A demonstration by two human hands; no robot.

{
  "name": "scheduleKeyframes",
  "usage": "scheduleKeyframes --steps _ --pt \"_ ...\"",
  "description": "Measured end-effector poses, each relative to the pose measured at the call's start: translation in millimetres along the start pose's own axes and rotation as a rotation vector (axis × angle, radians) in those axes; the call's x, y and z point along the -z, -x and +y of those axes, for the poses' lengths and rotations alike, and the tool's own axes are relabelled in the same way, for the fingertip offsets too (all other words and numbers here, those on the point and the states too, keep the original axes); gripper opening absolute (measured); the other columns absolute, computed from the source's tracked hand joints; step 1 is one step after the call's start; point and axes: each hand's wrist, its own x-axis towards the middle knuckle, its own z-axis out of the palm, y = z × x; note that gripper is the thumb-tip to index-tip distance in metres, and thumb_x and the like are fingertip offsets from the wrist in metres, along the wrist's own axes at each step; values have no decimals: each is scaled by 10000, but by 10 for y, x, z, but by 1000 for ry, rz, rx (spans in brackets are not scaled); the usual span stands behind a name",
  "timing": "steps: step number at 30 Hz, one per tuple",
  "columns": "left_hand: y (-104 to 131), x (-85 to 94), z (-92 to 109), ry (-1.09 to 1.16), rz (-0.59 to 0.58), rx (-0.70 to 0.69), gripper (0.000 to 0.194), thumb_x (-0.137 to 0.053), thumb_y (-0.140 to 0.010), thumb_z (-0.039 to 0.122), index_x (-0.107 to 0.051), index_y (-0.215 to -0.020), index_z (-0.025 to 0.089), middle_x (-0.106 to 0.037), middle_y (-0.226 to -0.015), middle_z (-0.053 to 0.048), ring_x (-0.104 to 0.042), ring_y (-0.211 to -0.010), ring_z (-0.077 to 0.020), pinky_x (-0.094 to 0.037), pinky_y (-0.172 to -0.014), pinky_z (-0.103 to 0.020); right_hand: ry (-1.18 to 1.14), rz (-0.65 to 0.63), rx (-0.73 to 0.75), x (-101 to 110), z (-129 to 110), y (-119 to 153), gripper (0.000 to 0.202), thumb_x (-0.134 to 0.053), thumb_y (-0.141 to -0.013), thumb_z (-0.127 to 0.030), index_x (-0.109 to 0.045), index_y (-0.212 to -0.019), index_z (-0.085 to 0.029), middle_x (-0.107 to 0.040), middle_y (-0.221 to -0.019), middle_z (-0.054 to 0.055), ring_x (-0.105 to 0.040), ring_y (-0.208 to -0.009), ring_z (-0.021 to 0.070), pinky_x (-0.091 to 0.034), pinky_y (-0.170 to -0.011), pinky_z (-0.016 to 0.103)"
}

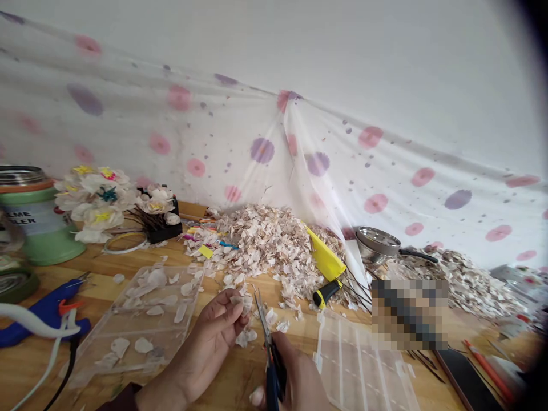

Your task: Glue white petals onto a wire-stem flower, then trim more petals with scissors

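Note:
My left hand (214,334) pinches a small pale petal-like piece (244,302) between thumb and fingers. In my right hand (302,371) is a pair of scissors (264,319), its dark handles in my grip and its blades pointing up and away, just right of the pale piece. The blades look nearly closed and apart from the piece. More pale scraps lie on the table under my hands. Left of my left hand, a clear plastic case lid (103,325) carries several cut petal shapes. Beyond both hands rises a large heap of pale flakes (274,245).
A blue glue gun (47,314) with cables, a green container (49,228) and handmade white flowers (103,200) stand left. At right are a compartment box (359,365), a black-handled tool (327,294), a steel pan (379,242), a second flake heap (462,279) and a phone (468,379).

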Motion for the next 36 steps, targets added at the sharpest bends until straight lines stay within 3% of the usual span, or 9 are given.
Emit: scheduleKeyframes --steps 6,10,15,24,28,36 --pt "-5 -14 19 20 29 -21 299 -889 -574 200 -674 -781 187 -636 -746 20 -612 -713 -114 -527 -712 -211 184 -27 -42 -130 104 -35 453 -642 -658 -535 -579 -974 -216 -676 -622 16 -626 -554 202 -287 -466 221" --pt "-5 -20 -5 74 -8 13 269 -878 -596 171 -675 -772 185 -648 -731 15 -620 -678 -108 -518 -633 -187 360 -28 -21 -213 154 -54 344 -620 -711 -343 -592 -1035 -228 -727 -673 43 -673 -569 230 -288 -475 237" --pt "-3 -26 -64 175 -52 41 254 -870 -609 155 -678 -771 192 -668 -717 23 -619 -613 -97 -514 -569 -181 378 -43 37 -277 191 -55 334 -546 -778 -205 -556 -1112 -207 -753 -748 61 -711 -632 234 -361 -499 222" --pt "58 -50 -191 324 -44 106 297 -849 -642 131 -671 -868 206 -720 -765 15 -686 -667 -116 -571 -654 -208 323 -20 30 -404 293 -56 349 -526 -795 -220 -523 -1143 -195 -752 -746 77 -722 -665 253 -417 -518 227" --pt "54 -58 -194 315 -48 107 303 -855 -630 128 -673 -858 208 -717 -762 24 -685 -667 -112 -575 -666 -210 247 4 39 -414 291 -34 396 -584 -782 -322 -509 -1156 -218 -741 -729 53 -712 -657 248 -442 -532 222" --pt "67 -56 -207 259 -47 90 304 -863 -619 127 -691 -859 195 -721 -758 10 -678 -683 -112 -570 -674 -202 201 -1 24 -401 243 -30 361 -547 -814 -287 -521 -1167 -221 -751 -732 59 -708 -637 235 -471 -536 222"
